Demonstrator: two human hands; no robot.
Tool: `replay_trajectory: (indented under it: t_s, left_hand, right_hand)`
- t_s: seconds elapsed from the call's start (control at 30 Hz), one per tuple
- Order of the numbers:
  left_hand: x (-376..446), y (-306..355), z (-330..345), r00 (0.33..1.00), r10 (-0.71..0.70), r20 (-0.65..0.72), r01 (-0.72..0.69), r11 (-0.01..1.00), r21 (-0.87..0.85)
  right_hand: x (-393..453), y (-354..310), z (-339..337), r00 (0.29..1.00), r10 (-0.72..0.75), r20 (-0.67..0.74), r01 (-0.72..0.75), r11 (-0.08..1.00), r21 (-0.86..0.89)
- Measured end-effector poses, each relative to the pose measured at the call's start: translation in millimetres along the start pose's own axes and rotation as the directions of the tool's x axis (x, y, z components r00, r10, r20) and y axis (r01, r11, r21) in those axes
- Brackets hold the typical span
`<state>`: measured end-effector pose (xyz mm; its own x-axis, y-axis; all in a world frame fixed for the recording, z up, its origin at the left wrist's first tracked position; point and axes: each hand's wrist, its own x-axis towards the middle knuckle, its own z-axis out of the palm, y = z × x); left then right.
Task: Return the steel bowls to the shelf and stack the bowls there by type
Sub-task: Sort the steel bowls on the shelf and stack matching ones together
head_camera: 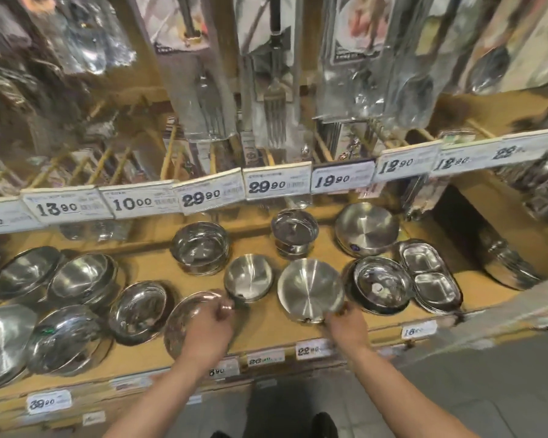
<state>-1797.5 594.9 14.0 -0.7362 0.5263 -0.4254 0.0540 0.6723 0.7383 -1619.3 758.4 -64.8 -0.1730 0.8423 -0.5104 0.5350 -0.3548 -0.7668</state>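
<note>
Upper rail: row of white price tags (pixel 268 186), reading 13.90, 10.00, 29.90, 29.90, 19.90, 12.90, others blurred. Above, packaged cutlery hangs on pegs; a boxed fork (pixel 274 118) at centre, bagged spoons (pixel 408 90) to its right, blurred packs (pixel 76 39) at far left. Wooden dividers (pixel 108 162) behind the tags on the left. Smaller price labels (pixel 312 349) along the lower front edge. Grey tiled floor (pixel 456 384) below right; dark shoes (pixel 325 425) at the bottom edge.

On the wooden shelf (pixel 266 330) across the middle of the frame sit about twelve round shiny steel bowls or bowl stacks (pixel 310 290), plus one stack of two-compartment steel trays (pixel 431 275) at right. Two bare hands.
</note>
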Motion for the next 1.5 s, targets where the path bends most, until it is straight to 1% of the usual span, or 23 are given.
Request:
replay_trajectory:
  t_s: [0.1,0.17,0.2,0.33,0.43,0.5,0.6,0.7,0.8,0.9,1.07,1.2,1.3,1.37,1.5]
  left_hand:
    - [-2,12,25,0.984,-0.111,0.140,0.137,0.970,-0.199]
    - [2,18,38,0.976,-0.132,0.172,0.169,0.959,-0.228]
    - [5,21,41,0.976,-0.129,0.174,0.164,0.964,-0.210]
    - [22,24,49,0.984,-0.112,0.135,0.142,0.962,-0.234]
    - [30,21,54,0.993,-0.095,0.065,0.108,0.968,-0.225]
    - [31,18,58,0.995,-0.097,0.029,0.101,0.970,-0.223]
    - [24,13,67,0.991,-0.134,0.021,0.135,0.958,-0.253]
    - [18,10,76,0.990,-0.141,-0.001,0.136,0.957,-0.257]
    - [13,8,79,0.989,-0.149,-0.006,0.141,0.947,-0.288]
    - [13,7,79,0.986,-0.169,-0.007,0.157,0.931,-0.330]
    - [15,4,78,0.979,-0.200,-0.036,0.172,0.911,-0.375]
    - [22,5,84,0.980,-0.197,-0.033,0.169,0.906,-0.388]
    - [25,10,91,0.982,-0.187,-0.024,0.164,0.911,-0.378]
    - [26,14,94,0.985,-0.174,-0.018,0.155,0.915,-0.372]
    - [28,18,96,0.986,-0.164,-0.028,0.142,0.917,-0.374]
  right_hand:
    - [-3,9,-7,0.997,0.038,0.062,-0.038,0.999,-0.008]
    - [-3,14,-11,0.993,0.030,0.117,-0.032,0.999,0.018]
    - [-3,15,-13,0.990,0.021,0.142,-0.026,0.999,0.028]
    - [-1,11,-27,0.963,-0.007,0.268,0.001,1.000,0.023]
    - [5,0,-48,0.955,-0.047,0.294,0.060,0.998,-0.035]
    - [16,-13,-68,0.967,-0.071,0.244,0.081,0.996,-0.028]
    - [45,-42,-100,0.990,-0.130,0.056,0.130,0.992,0.005]
    - [83,-63,-125,0.976,-0.186,-0.114,0.182,0.982,-0.041]
    - [118,-72,-136,0.970,-0.159,-0.186,0.152,0.987,-0.050]
    - [143,-74,-135,0.977,-0.092,-0.195,0.085,0.996,-0.040]
    - [160,-74,-126,0.993,-0.045,-0.106,0.042,0.999,-0.035]
    - [169,-76,-127,0.996,0.006,-0.089,-0.011,0.998,-0.055]
    - [170,-83,-131,0.997,0.069,-0.038,-0.067,0.996,0.060]
    - [168,-87,-135,0.997,0.074,-0.038,-0.071,0.995,0.076]
    - [151,-95,-141,0.999,0.018,-0.045,-0.013,0.995,0.102]
